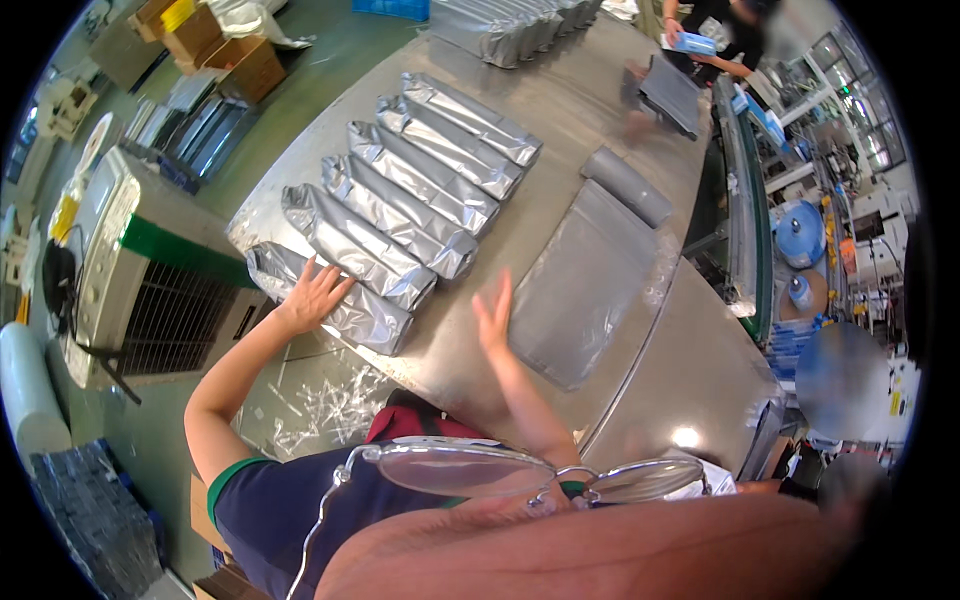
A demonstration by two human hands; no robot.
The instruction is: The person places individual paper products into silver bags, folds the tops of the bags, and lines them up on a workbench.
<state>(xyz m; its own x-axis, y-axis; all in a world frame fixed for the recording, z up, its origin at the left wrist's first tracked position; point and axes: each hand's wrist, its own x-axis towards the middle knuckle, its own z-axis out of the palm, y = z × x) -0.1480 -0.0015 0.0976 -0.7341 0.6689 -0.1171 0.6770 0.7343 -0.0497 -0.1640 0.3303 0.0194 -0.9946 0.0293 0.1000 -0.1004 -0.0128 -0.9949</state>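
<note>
Several filled silver foil pouches lie in an overlapping row on a steel table (560,110). My left hand (314,295) rests flat, fingers spread, on the nearest pouch (345,305) at the table's front left corner. Above the bare metal just right of that row, my right hand (493,315) is raised edge-on with its fingers apart and nothing in it. A flat stack of grey plastic bags (580,285) lies right beside my right hand, its far end rolled up (628,185).
More silver pouches (510,30) sit at the table's far end. Another person (720,40) works there over a grey stack, holding a blue item. Cardboard boxes (215,45) and a white machine (110,250) stand on the floor at left. Blue water jugs (800,235) are at right.
</note>
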